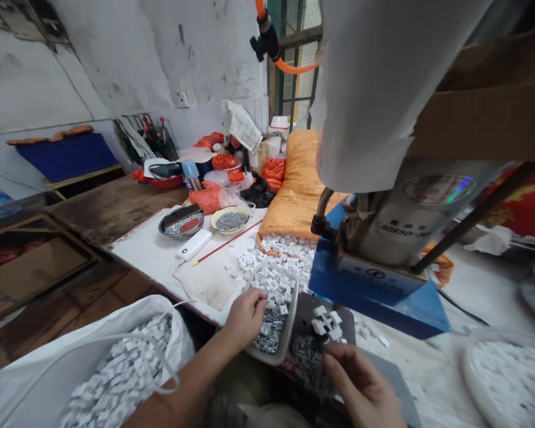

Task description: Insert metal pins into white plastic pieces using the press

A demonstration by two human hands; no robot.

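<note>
My left hand reaches into a clear plastic tray of small white plastic clips and grey nails, fingers curled on the contents at its near left side. My right hand hovers over a dark flat tray with a pile of small nails and several white clips; its fingers are bent and pinching near the nails. Whether either hand holds a piece I cannot tell clearly.
A blue-based press machine stands right behind the trays. Loose white clips are heaped before an orange sack. A white bag of clips sits lower left. Two bowls of nails, a white power bank, a basin at right.
</note>
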